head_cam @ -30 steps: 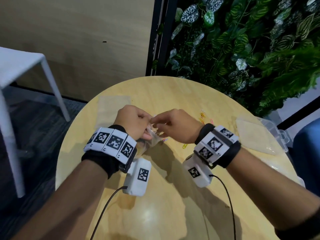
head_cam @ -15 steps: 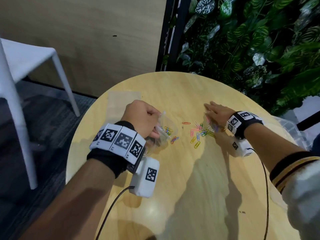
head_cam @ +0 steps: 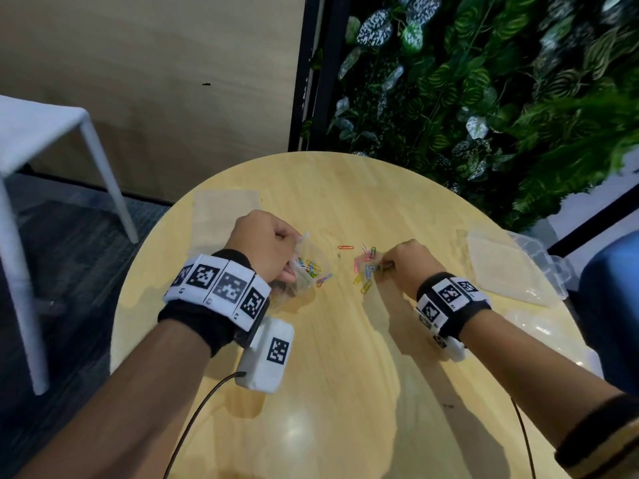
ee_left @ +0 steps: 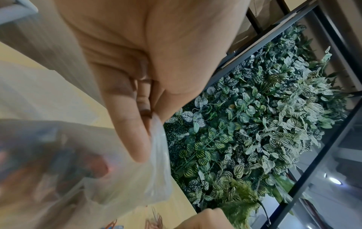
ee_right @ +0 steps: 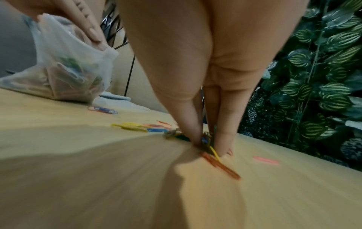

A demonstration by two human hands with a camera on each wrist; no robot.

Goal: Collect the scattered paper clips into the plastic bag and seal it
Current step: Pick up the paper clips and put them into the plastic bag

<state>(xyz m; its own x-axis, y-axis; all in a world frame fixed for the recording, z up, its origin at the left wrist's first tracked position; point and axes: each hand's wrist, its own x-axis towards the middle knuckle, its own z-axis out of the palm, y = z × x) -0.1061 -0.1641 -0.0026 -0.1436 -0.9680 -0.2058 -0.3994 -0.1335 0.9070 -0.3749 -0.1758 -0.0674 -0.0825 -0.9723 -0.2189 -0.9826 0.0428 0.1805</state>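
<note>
My left hand (head_cam: 276,247) grips the rim of a clear plastic bag (head_cam: 307,271), which stands on the round wooden table (head_cam: 345,392) with several coloured paper clips inside. In the left wrist view the bag (ee_left: 117,170) hangs from my pinching fingers (ee_left: 133,136). More paper clips (head_cam: 364,271) lie scattered mid-table, one red clip (head_cam: 345,247) apart from them. My right hand (head_cam: 397,262) pinches a small bunch of these clips against the table. The right wrist view shows my fingertips (ee_right: 195,139) closed on clips (ee_right: 213,153), with the bag (ee_right: 66,74) at left.
A flat clear bag (head_cam: 224,205) lies at the table's far left. Clear plastic containers (head_cam: 511,267) sit at the right edge. A white table (head_cam: 41,126) stands on the left, a leafy plant wall (head_cam: 484,81) behind, a blue seat (head_cam: 612,305) at right.
My right hand left the bag, reached to the scattered clips on the right, then drew back a little and closed its fingers on a bunch. The left hand kept holding the bag.
</note>
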